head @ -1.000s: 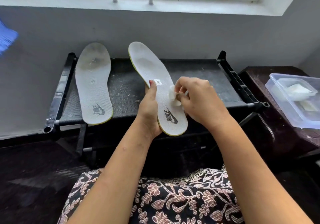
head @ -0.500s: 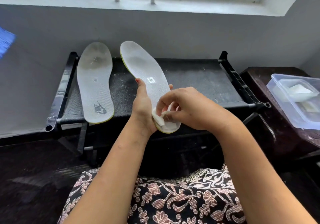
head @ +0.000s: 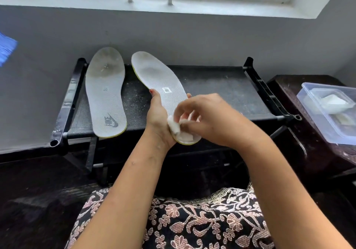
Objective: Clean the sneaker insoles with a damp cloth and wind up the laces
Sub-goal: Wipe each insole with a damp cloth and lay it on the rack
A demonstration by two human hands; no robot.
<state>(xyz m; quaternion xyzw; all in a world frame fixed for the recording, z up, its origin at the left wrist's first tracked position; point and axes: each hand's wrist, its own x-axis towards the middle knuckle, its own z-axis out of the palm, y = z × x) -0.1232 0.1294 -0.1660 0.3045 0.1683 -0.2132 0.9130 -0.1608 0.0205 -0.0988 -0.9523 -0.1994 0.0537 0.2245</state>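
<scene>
Now left hand (head: pixel 157 117) gripping insole (head: pixel 159 79), right hand (head: pixel 210 119) pinching cloth (head: pixel 173 126)

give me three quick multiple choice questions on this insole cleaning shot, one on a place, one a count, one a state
1. Where does the insole nobody holds lie?
A on the floor
B on the black rack
C on the person's lap

2. How many insoles are in view?
A one
B two
C three

3. What is the right hand doing?
A lying flat on the rack
B winding a lace
C pressing a white cloth on the held insole

Answers:
1 B: it lies on the rack, left of the held one.
2 B: one is on the rack and one is in the left hand.
3 C: its fingers pinch the cloth at the heel end.
</scene>
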